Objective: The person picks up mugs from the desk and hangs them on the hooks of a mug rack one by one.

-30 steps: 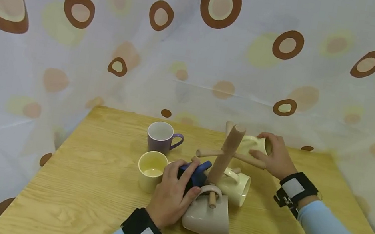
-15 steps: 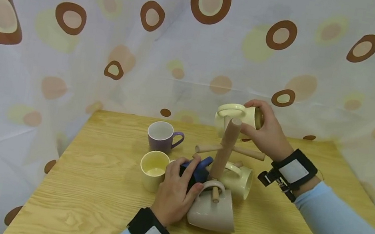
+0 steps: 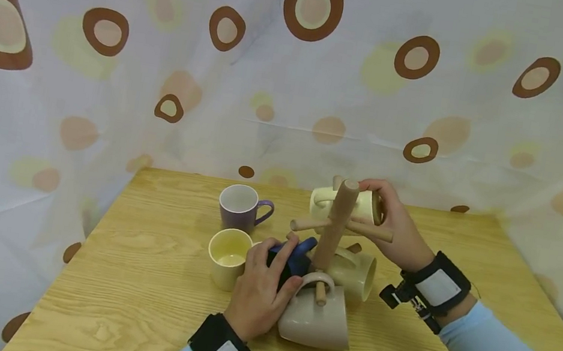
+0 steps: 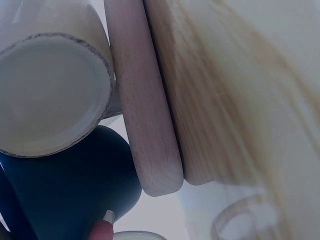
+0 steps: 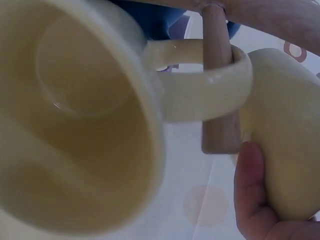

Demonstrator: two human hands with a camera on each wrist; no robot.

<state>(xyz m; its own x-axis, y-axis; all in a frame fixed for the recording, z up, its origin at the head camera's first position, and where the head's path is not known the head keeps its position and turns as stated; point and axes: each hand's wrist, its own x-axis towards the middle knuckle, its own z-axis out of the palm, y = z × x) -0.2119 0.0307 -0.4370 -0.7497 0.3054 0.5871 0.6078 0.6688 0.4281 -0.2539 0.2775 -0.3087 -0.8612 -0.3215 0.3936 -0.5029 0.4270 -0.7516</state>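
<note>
A wooden mug tree [image 3: 336,226] stands at the middle right of the table. My left hand [image 3: 260,297] holds the dark blue mug [image 3: 294,262] on its left side; a fingertip [image 4: 103,229] touches that mug in the left wrist view. At the back, my right hand [image 3: 401,233] grips a cream mug [image 3: 360,204] lying sideways behind the post, near the rear upper peg. Whether its handle is round that peg cannot be seen. A second cream mug [image 3: 360,277] hangs lower right, its handle looped over a peg [image 5: 216,40]. A grey mug [image 3: 314,323] hangs in front.
Upright on the table, left of the tree, stand a purple mug [image 3: 236,212] with a white inside and a pale yellow mug [image 3: 224,267]. Two upper pegs stick out left and right of the post. A patterned cloth [image 3: 216,99] closes off the back.
My right hand has raised the cream mug from the tree's right rear, carried it left behind the post, then lowered it somewhat. The left hand has stayed on the blue mug.
</note>
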